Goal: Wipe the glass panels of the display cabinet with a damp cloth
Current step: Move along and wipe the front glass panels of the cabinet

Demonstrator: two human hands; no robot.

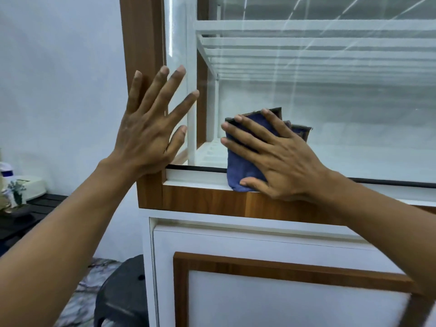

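The display cabinet has a wood-trimmed frame [141,38] and a large front glass panel [330,119] with white slatted shelves behind it. My right hand [280,159] lies flat with spread fingers on a folded blue cloth [243,171], pressing it against the glass at the panel's lower left corner. The cloth's lower end hangs over the white sill. My left hand [151,128] is spread open, its palm against the wooden corner post and its fingertips on the glass beside it.
Below the glass is the cabinet's white lower door with a wood-trimmed panel [259,267]. A black plastic stool [122,293] stands at the lower left on a marbled floor. A dark slatted table [35,208] on the left carries a spray bottle [6,175] and small items.
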